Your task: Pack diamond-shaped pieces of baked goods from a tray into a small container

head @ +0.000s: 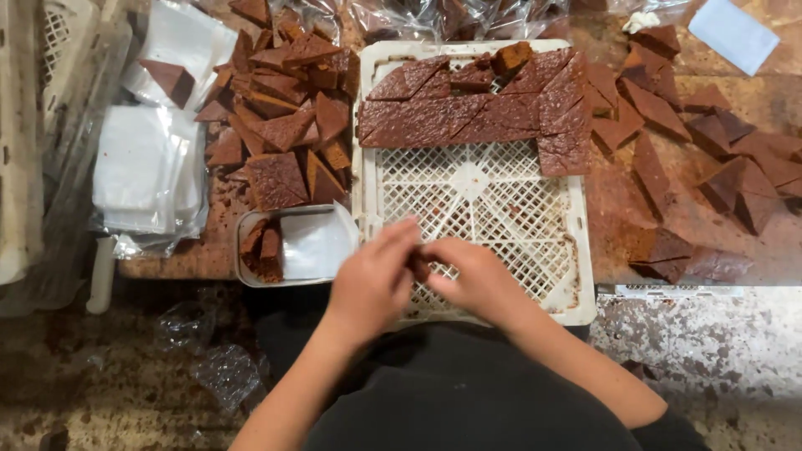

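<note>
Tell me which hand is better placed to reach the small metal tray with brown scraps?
Probably the left hand: it is right beside the metal tray, while the right hand is farther away, over the white lattice tray.

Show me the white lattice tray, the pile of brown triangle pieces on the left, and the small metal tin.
White lattice tray (pixel 489 196): head view, bare lattice middle.
Pile of brown triangle pieces (pixel 280 108): head view, pile's centre.
Small metal tin (pixel 313 244): head view, its pale inside.

One head camera looks steeply down, close over the white lattice tray (pixel 476 188).

Left hand (pixel 372 280), right hand (pixel 472 280) fingertip-to-fingertip.
</note>
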